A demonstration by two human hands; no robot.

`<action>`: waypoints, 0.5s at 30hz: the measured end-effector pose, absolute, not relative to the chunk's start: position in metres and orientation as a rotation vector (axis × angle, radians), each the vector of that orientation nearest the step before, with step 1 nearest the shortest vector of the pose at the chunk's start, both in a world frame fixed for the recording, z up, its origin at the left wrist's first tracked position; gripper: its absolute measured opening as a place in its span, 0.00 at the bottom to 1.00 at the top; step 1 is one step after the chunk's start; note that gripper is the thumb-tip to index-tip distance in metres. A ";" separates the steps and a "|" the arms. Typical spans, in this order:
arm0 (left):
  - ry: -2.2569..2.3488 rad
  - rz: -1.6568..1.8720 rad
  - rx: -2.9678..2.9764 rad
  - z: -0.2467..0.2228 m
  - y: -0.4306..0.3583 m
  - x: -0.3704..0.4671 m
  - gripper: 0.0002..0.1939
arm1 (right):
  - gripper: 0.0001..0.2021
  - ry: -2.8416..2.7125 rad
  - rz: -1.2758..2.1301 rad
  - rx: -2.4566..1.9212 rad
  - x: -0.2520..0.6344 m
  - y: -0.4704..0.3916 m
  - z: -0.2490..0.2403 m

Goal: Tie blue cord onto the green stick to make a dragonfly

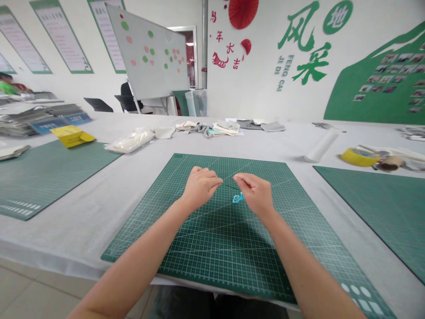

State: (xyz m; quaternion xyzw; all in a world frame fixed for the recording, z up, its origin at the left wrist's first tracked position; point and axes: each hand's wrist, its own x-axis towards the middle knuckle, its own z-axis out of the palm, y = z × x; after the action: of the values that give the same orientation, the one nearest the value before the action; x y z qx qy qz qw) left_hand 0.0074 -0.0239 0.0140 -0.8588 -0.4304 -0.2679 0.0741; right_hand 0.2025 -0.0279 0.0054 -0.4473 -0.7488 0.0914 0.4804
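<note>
Both hands are raised over the green cutting mat, a small gap apart. My left hand is closed in a pinch, with its fingertips pointing right. A thin dark line, like a cord, runs from near its fingertips toward the right hand; what exactly the fingers grip is too small to make out. My right hand is also pinched, fingertips pointing left. A small bright blue curled piece shows just below and left of it, partly covered by that hand.
Neighbouring mats lie left and right. A yellow packet, a plastic bag and folded cloths are beyond. At the right are a white roll and yellow tape. Someone in green sits far left.
</note>
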 end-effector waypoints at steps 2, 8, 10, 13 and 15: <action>-1.237 -0.766 -2.630 0.016 -0.024 0.006 0.14 | 0.11 -1.832 0.260 -1.113 0.208 -0.022 0.005; -1.168 -0.909 -2.954 0.024 -0.023 0.003 0.11 | 0.12 -1.637 0.815 -1.131 0.222 -0.003 0.000; -1.158 -1.086 -3.088 0.026 -0.024 0.003 0.10 | 0.13 -1.488 1.125 -1.104 0.223 0.001 -0.003; -1.235 -1.345 -3.178 0.028 -0.026 0.004 0.10 | 0.15 -1.348 1.448 -1.070 0.220 0.002 -0.008; -1.317 -1.485 -3.175 0.027 -0.026 0.004 0.09 | 0.15 -1.313 1.507 -1.047 0.216 0.000 -0.010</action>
State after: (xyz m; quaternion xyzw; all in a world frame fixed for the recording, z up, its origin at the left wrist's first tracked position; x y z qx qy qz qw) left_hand 0.0039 -0.0259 0.0271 -0.8098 -0.3360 -0.3787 -0.2966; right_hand 0.2157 -0.0003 -0.0097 -0.4192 -0.5259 0.6035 0.4284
